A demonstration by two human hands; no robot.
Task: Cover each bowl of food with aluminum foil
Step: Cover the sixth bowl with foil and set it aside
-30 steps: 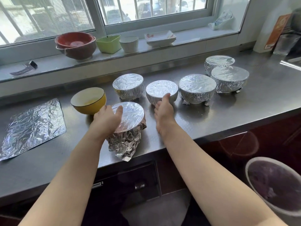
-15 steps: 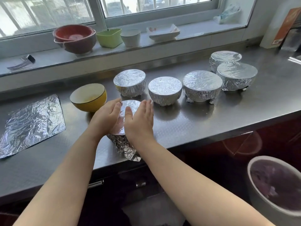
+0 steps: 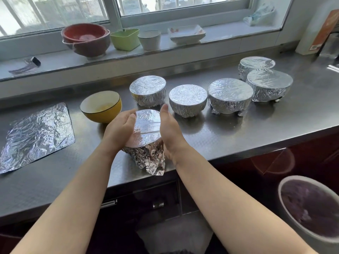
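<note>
Near the counter's front edge, frame centre, the foil-wrapped bowl (image 3: 145, 132) sits between the left hand (image 3: 119, 130) and right hand (image 3: 169, 130). Both cup its sides, fingers together and lightly curved. Beyond, upper left, the yellow bowl (image 3: 100, 106) stands uncovered.

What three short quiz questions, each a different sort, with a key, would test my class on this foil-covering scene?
1. Count: how many bowls on the steel counter already wear foil?
2. True or false: the yellow ceramic bowl is covered.
3. Multiple choice: the spare flat sheet of aluminium foil lies A) left of the yellow bowl, B) on the windowsill, C) under the hands.

Key:
1. Six, counting the foil-wrapped bowl between the left hand and the right hand.
2. False.
3. A.
</note>
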